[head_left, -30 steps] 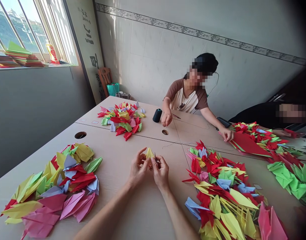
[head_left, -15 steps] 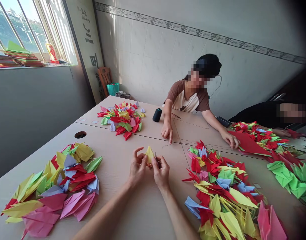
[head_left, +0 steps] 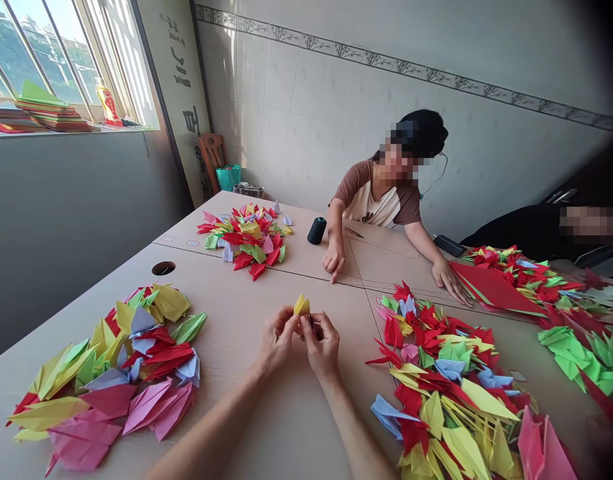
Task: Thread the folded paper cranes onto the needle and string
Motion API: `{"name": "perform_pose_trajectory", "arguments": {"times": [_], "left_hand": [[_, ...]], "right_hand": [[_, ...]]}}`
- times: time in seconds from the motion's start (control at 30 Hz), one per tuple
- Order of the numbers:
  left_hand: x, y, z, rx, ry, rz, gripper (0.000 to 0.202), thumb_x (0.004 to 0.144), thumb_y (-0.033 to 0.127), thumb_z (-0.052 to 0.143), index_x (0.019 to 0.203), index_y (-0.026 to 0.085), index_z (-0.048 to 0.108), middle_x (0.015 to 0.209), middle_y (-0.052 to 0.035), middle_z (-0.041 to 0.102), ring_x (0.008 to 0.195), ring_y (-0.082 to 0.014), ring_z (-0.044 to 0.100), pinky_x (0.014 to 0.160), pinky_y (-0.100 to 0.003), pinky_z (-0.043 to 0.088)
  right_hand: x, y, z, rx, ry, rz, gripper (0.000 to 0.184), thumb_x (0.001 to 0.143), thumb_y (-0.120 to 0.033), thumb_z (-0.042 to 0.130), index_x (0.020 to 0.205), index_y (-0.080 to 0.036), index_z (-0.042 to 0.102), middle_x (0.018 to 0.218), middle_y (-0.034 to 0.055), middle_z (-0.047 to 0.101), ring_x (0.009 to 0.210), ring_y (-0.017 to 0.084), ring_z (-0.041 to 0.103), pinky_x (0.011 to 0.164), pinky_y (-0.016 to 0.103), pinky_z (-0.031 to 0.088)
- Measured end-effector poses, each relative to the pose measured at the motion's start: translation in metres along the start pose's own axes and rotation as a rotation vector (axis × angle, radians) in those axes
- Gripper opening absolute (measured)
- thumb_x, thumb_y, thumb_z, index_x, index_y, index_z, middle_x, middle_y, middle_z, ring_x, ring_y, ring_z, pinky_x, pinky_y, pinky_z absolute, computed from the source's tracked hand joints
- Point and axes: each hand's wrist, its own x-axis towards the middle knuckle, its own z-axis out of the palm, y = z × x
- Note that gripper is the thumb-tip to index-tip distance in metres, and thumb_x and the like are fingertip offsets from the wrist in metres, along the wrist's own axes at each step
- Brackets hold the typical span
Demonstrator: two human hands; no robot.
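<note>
Left fingers (head_left: 289, 327): pinching a small yellow folded paper (head_left: 301, 305), its tip pointing upward, above the middle of the bench (head_left: 236, 313).
Right fingers (head_left: 327, 323): gripping a slim dark implement (head_left: 311, 321) right beside the paper, too small to identify; whether they also hold the paper, I cannot tell.
Yellow piece: already brought to a narrow peak, so apparently well along; whether its folding is complete is unclear.
Paper heaps: many shaped pieces in red, yellow, green, pink and blue lie at left (head_left: 102, 339), at right (head_left: 449, 369) and farther off (head_left: 246, 230); these look done.
Flat paper: red sheets (head_left: 501, 290) touch a co-worker's hand (head_left: 449, 279), and a stack (head_left: 53, 115) sits by the window (head_left: 73, 60); both look unfolded, so more seems left.
Wall panel (head_left: 179, 100): large dark Chinese characters, one possibly 百; others uncertain.
Bench labels (head_left: 193, 243): small, pale, illegible.
Bottle (head_left: 108, 103): red and yellow; brand unreadable.
</note>
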Motion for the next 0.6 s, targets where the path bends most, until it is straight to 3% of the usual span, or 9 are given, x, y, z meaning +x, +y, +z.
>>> {"name": "perform_pose_trajectory", "arguments": {"times": [0.13,0.3,0.47,0.53,0.6], "left_hand": [[-0.0001,-0.0015,0.0012,0.017,0.014,0.002,0.023,0.085,0.035,0.052,0.087,0.014,0.061,0.077,-0.0029,0.062,0.068,-0.013,0.058,0.063,-0.023,0.048],[0.0021,-0.0035,-0.0001,0.065,0.038,-0.022,0.029,0.086,0.039,0.048,0.078,0.015,0.063,0.071,-0.0014,0.06,0.06,-0.0123,0.057,0.058,-0.022,0.046],[0.0047,0.0011,-0.004,0.156,0.12,0.041,0.034,0.085,0.036,0.051,0.06,0.015,0.059,0.061,0.0002,0.051,0.058,-0.01,0.05,0.058,-0.021,0.042],[0.0051,0.0013,-0.0036,0.101,0.12,-0.001,0.028,0.084,0.036,0.053,0.069,0.015,0.062,0.061,0.0005,0.053,0.054,-0.009,0.048,0.055,-0.021,0.041],[0.0052,0.001,-0.0023,0.005,0.11,-0.058,0.024,0.082,0.038,0.055,0.09,0.015,0.062,0.065,0.0005,0.056,0.051,-0.0085,0.048,0.05,-0.02,0.041]], "right_hand": [[-0.0012,-0.0004,0.0004,-0.055,-0.005,-0.031,0.02,0.085,-0.035,0.054,0.076,-0.017,0.056,0.067,-0.0009,0.054,0.057,0.01,0.051,0.055,0.021,0.046],[-0.0014,-0.0006,0.0021,0.078,0.029,0.064,0.02,0.085,-0.037,0.053,0.078,-0.018,0.054,0.065,-0.0004,0.058,0.055,0.012,0.056,0.054,0.023,0.049],[0.0019,0.0006,0.0029,0.159,0.113,0.156,0.023,0.082,-0.04,0.058,0.079,-0.017,0.054,0.06,-0.0009,0.06,0.048,0.011,0.055,0.048,0.022,0.047],[0.0028,0.0017,0.0028,0.181,0.098,0.188,0.026,0.081,-0.042,0.058,0.084,-0.016,0.055,0.064,0.0007,0.062,0.049,0.012,0.056,0.047,0.022,0.046],[0.0028,0.0032,0.0024,0.157,0.06,0.19,0.027,0.082,-0.043,0.057,0.082,-0.016,0.057,0.064,0.0015,0.063,0.049,0.012,0.055,0.048,0.021,0.045]]}}
